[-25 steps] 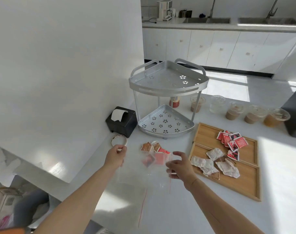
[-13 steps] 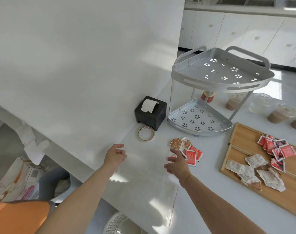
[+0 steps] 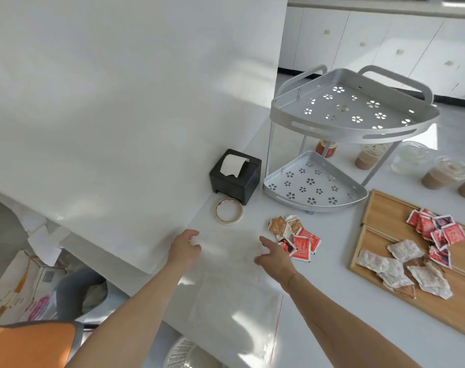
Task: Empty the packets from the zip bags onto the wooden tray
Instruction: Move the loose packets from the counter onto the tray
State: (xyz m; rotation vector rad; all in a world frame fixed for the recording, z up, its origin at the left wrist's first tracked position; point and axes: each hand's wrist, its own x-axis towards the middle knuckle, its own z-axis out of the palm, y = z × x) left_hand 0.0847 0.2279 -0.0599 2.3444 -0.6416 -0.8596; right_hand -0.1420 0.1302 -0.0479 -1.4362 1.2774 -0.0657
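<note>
— Because the zip bag [image 3: 234, 309] is clear plastic on a white counter [image 3: 332, 301], can you even make it out?

— Barely. Below my fingers I see a faint sheet with a thin red line down its right edge; its far end, up between my hands, washes out in the glare. I cannot tell whether either hand touches it. The wooden tray [image 3: 385, 208] runs off the right edge, and so do the lidded cups [image 3: 438, 176] behind it.

— And your hands?

— My left hand [image 3: 185, 248] hangs with fingers loosely curled, gripping nothing I can see. My right hand [image 3: 275, 254] is spread wide, fingers splayed, palm down, empty. Its fingertips sit just beside the loose packets [image 3: 295, 236], a small red and brown heap on the counter to the right of them.

— Where are the rest?

— Well to the right of my right hand, on the tray: red packets [image 3: 435, 229] in a pile toward the far side, white crumpled ones [image 3: 401, 269] nearer.

— The surroundings?

— Beyond my fingertips lie a tape roll [image 3: 229, 211], then a black tissue box [image 3: 235, 176]. A two-tier metal corner rack [image 3: 353, 115] stands to the far right of them, both shelves bare. White cabinets [image 3: 385, 43] line the back. A white wall panel [image 3: 120, 102] fills the left.
</note>
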